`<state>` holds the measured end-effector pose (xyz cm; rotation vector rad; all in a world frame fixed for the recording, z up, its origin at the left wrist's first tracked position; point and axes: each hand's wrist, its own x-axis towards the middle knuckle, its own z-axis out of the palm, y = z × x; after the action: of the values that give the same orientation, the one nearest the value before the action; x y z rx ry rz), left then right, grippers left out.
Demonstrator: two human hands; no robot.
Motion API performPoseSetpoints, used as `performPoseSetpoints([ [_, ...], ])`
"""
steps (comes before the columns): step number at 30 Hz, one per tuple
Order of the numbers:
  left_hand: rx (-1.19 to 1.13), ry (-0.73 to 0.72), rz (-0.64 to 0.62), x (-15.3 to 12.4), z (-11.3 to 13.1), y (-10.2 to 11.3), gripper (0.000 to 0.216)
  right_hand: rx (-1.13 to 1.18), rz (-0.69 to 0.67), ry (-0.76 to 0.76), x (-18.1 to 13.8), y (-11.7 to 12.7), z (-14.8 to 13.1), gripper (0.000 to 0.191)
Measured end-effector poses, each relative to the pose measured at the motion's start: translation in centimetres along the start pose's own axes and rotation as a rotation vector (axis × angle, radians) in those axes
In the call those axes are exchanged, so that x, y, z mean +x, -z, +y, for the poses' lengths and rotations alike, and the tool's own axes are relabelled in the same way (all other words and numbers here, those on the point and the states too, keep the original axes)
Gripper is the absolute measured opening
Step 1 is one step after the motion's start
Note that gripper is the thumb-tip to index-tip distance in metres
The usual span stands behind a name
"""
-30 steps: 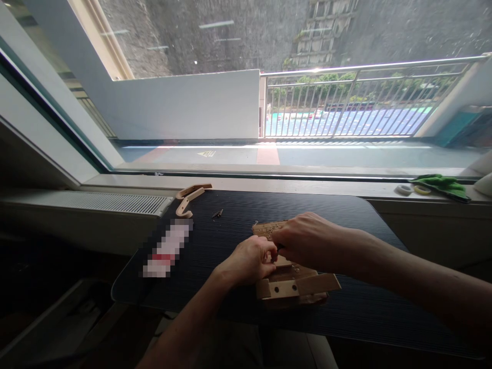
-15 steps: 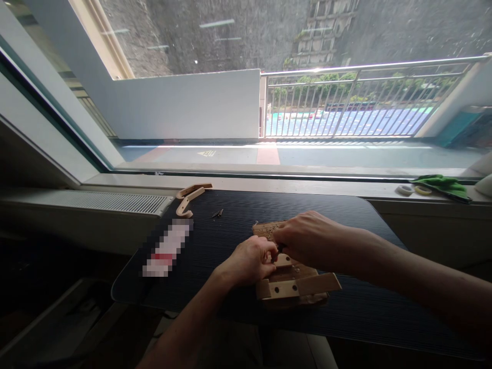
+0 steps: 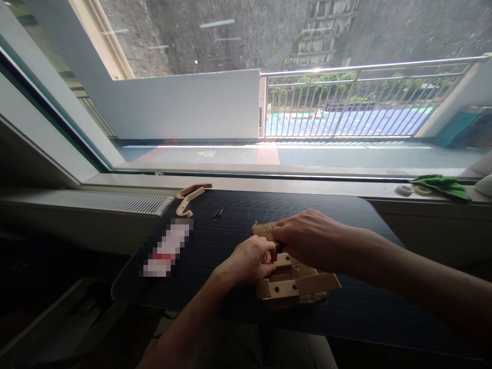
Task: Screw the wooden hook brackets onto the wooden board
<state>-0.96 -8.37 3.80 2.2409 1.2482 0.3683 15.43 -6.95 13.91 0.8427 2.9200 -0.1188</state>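
Observation:
A brown wooden board (image 3: 262,228) lies on the dark table, partly under both hands. Near its front edge sits a pale wooden hook (image 3: 285,290) with two dark screw spots, its arm jutting right. Behind that is a second wooden hook (image 3: 285,260), largely covered by my fingers. My left hand (image 3: 249,259) is closed, thumb and fingers pinched around this hook's left end. Above it, my right hand (image 3: 303,233) is closed on a small dark tool (image 3: 280,247); only a short piece shows below the fist, so its kind is hidden.
Two more curved wooden hooks (image 3: 187,201) lie at the table's back left corner, with several screws (image 3: 218,213) to their right. A blurred white and red packet (image 3: 168,248) is on the left. Tape rolls (image 3: 404,190) and a green cloth (image 3: 442,187) rest on the windowsill.
My right hand has turned and risen slightly, and more of the dark tool shows beneath it. My left hand, the board and the hooks stay practically where they were.

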Motion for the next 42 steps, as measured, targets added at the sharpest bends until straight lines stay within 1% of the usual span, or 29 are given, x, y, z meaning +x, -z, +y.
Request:
performPoseSetpoints([
  [4,0.002,0.008,0.006,-0.1,0.1,0.1,0.005,-0.026,-0.011,-0.038,0.2,-0.1,-0.1,0.008],
  [6,0.005,0.011,0.001,-0.1,0.2,0.1,0.005,-0.033,-0.023,-0.042,0.2,0.3,-0.2,0.006],
  [12,-0.011,0.008,-0.017,-0.2,0.3,0.3,0.004,-0.020,-0.068,-0.030,-0.1,1.6,-0.3,0.013],
  [16,-0.024,0.001,-0.004,-0.1,0.1,0.0,0.006,-0.030,-0.022,0.000,0.1,1.1,0.0,0.014],
  [19,-0.028,-0.009,0.009,0.0,-0.1,-0.2,0.007,-0.037,-0.011,-0.027,0.4,0.5,0.0,0.010],
  [22,-0.036,-0.019,0.008,-0.1,0.0,0.0,0.006,-0.080,-0.021,-0.048,0.5,0.5,-0.3,0.011],
  [25,-0.025,0.015,-0.005,-0.2,0.3,0.2,0.004,-0.091,-0.054,-0.035,0.5,1.0,-0.8,0.010],
  [29,0.000,0.079,-0.035,-0.2,0.4,0.2,0.006,-0.050,-0.068,0.002,0.4,1.8,-1.2,0.019],
  [31,-0.009,0.077,-0.032,-0.2,0.3,0.2,0.006,-0.045,-0.070,-0.005,0.5,1.6,-1.1,0.017],
  [34,-0.027,0.052,-0.024,-0.1,0.3,0.0,0.004,-0.077,-0.040,-0.033,0.7,0.7,-0.8,0.007],
  [37,-0.028,0.048,-0.020,-0.1,0.2,-0.1,0.005,-0.138,0.012,-0.064,0.7,0.0,-0.4,0.007],
  [42,-0.007,0.040,-0.012,-0.1,0.2,0.0,0.004,-0.096,-0.027,-0.024,0.4,0.7,-0.4,0.005],
])
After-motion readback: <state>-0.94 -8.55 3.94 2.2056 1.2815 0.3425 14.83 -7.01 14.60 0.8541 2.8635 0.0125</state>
